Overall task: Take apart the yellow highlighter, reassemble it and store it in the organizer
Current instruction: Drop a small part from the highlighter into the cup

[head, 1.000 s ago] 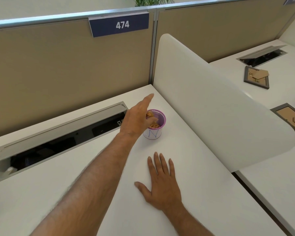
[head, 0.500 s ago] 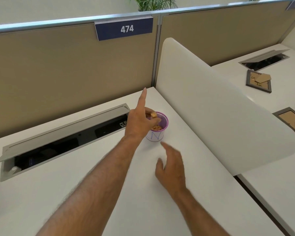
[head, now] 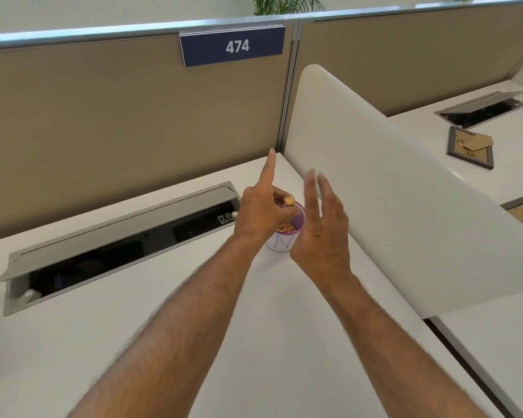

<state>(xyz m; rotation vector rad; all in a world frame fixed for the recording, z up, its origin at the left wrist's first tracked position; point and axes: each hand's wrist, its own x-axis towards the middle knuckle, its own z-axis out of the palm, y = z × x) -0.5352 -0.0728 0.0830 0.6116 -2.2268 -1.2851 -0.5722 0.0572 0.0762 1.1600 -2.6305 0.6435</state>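
- Fingers [head: 284,198] of the left hand [head: 261,214] pinch the yellow highlighter [head: 289,200] near its top end, right above the organizer [head: 284,241]; the index finger sticks straight up, away from the grip.
- Only the highlighter's yellowish top end shows past the fingers; the rest of its body is hidden behind the hand, so I cannot tell how far it reaches into the cup.
- The organizer is a small round cup with a purple rim and a white wall marked with blue lines, standing upright on the white surface [head: 133,342], between the two hands, in the far half of the desk.
- Something orange-brown lies inside the cup; it is too small to identify.
- The right hand [head: 322,233] hangs just right of the cup with its fingers spread apart and blurred, holding nothing; whether the heel of the palm touches the cup's wall is unclear.
- Left of the hands, a grey cable hatch [head: 118,224] set in the surface stands open.
- To the right a curved white divider [head: 390,191] rises beside the cup.
- Farther back, a blue sign [head: 234,46] reading 474 hangs on the tan partition.
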